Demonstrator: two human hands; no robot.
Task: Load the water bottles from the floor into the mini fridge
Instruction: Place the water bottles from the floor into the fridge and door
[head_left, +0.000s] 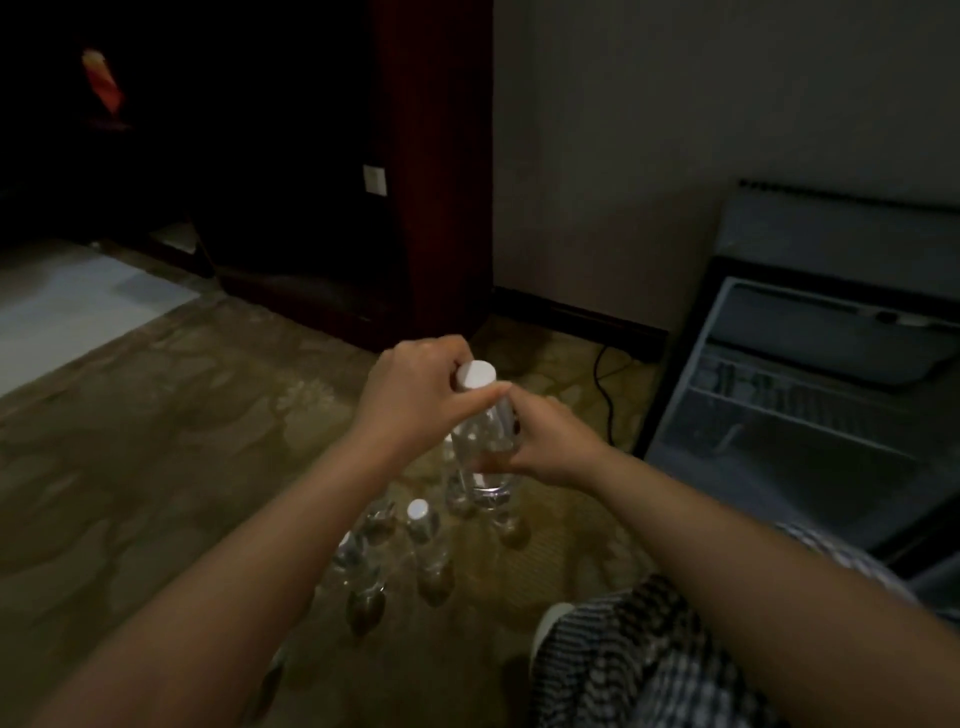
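Observation:
A clear water bottle (480, 457) with a white cap is held upright above the floor, in the middle of the head view. My left hand (415, 387) wraps the neck just under the cap. My right hand (548, 439) grips the bottle's body from the right side. Below it, several more clear bottles (423, 530) with white caps stand on the patterned carpet. The mini fridge (800, 405) sits at the right with its door open, showing a wire shelf and a grey interior.
A dark wooden cabinet (363, 208) stands at the back left, beside the pale wall. A black cable (605, 384) runs over the carpet near the fridge. My checked trouser leg (649, 660) is at the lower right.

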